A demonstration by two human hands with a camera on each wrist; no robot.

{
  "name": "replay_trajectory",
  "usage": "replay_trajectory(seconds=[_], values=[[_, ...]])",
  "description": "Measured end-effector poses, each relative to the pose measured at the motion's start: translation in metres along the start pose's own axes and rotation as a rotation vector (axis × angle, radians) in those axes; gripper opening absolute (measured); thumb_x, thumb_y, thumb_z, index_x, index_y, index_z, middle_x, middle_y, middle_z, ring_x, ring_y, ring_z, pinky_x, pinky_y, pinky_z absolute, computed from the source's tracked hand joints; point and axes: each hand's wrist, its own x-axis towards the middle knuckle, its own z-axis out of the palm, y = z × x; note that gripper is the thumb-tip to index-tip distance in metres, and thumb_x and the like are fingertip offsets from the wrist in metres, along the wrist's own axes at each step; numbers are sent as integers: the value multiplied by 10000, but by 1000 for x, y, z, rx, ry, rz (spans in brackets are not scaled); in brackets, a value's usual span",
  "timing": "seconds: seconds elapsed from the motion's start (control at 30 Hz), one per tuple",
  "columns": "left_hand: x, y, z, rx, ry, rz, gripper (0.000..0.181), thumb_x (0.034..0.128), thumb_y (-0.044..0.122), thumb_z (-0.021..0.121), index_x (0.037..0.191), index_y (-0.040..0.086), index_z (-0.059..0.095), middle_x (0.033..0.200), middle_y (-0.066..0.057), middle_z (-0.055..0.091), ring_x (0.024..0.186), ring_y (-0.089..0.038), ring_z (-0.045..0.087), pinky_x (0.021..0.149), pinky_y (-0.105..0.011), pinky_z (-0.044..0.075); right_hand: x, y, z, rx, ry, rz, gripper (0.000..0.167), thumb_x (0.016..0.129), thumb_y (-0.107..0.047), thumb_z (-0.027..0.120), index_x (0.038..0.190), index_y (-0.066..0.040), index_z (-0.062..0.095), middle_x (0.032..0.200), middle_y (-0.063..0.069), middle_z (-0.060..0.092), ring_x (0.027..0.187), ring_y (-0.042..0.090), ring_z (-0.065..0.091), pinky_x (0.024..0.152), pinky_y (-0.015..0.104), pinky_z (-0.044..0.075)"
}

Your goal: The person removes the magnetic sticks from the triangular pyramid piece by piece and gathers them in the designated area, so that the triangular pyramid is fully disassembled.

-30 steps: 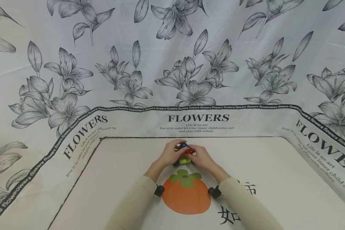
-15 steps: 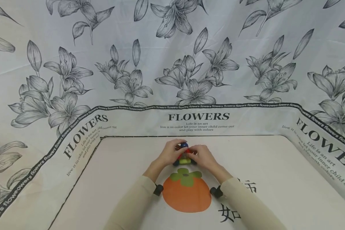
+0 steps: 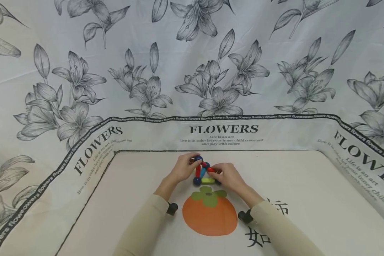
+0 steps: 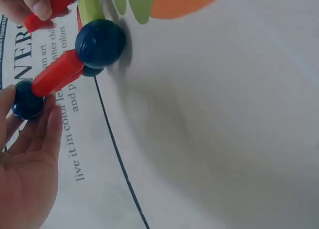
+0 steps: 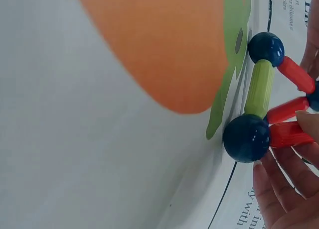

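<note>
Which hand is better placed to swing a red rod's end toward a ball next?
Probably the right hand: it pinches a red rod whose one end looks free in the left wrist view. The left hand holds a blue ball, which it could steady.

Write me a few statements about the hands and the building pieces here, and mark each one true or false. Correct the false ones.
1. The left hand holds a blue ball. True.
2. The right hand pinches the yellow-green rod. False: it pinches a red rod.
3. The yellow-green rod lies between two dark blue balls. True.
4. The orange fruit print lies beyond the pieces, on the side away from the person. False: it is on the near side, between the person's forearms.
5. In the head view, a light blue rod shows among the pieces. True.
</note>
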Motion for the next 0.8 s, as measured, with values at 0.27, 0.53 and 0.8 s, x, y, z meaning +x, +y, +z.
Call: replay_trajectory(seconds=[0.27,0.53,0.8], values=[[-12,-15,-10,16,19,-63,303,1043,249,612,1292,83,657,1210,-79,698,1112,-240,668,984,-394,533,-9,10,-11,71,19,81,259,938,-165,745,1152,-18,748,1027,53,750,925,222,675,840,401,567],[-31,-28,-22,29,-7,-117,268,1025,274,647,1221,95,688,1061,-30,699,985,-198,626,909,-365,547,-17,21,-22,100,28,176,248,944,-198,740,1136,-41,754,1014,49,741,887,205,633,759,313,524],[-49,-37,-24,21,-84,-170,272,1011,281,668,1220,106,680,1076,-8,694,1025,-204,612,949,-382,543,-25,31,-29,160,-6,204,144,955,-201,729,1013,-72,754,955,52,753,857,203,651,712,301,550]])
